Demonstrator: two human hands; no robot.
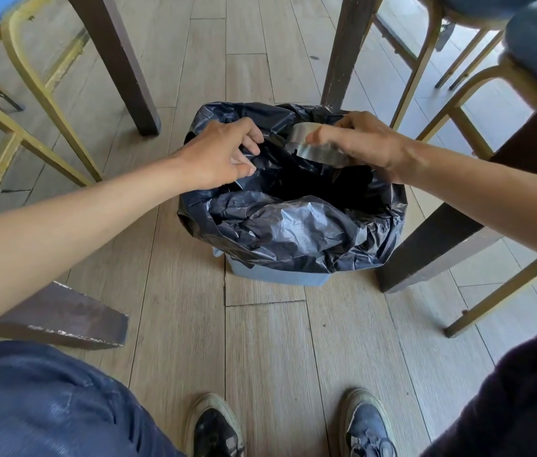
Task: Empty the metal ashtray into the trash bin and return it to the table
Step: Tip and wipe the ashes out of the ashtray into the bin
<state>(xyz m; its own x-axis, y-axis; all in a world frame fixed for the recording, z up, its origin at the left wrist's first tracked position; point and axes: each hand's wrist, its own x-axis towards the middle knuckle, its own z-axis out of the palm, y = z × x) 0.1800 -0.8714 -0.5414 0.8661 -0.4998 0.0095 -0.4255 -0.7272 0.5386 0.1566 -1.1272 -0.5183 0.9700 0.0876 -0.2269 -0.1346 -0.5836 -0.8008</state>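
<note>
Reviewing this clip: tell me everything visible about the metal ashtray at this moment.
The metal ashtray is a small round dish of shiny silver-grey metal with a low side wall. It is tipped steeply, nearly on edge, above the open mouth of the black bag lining the trash bin. The right hand grips it from the far side, fingers wrapped over its wall. Motion blur hides its inside, and no contents are visible falling.

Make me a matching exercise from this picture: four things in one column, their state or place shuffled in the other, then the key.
Things:
1. left hand
2. right hand
3. trash bin
4. table leg

States:
A. lined with a black bag
B. stands just behind the bin
C. pinches the bag's rim
D. holds the metal ashtray tilted over the opening

Pairs: 1-C, 2-D, 3-A, 4-B
</note>
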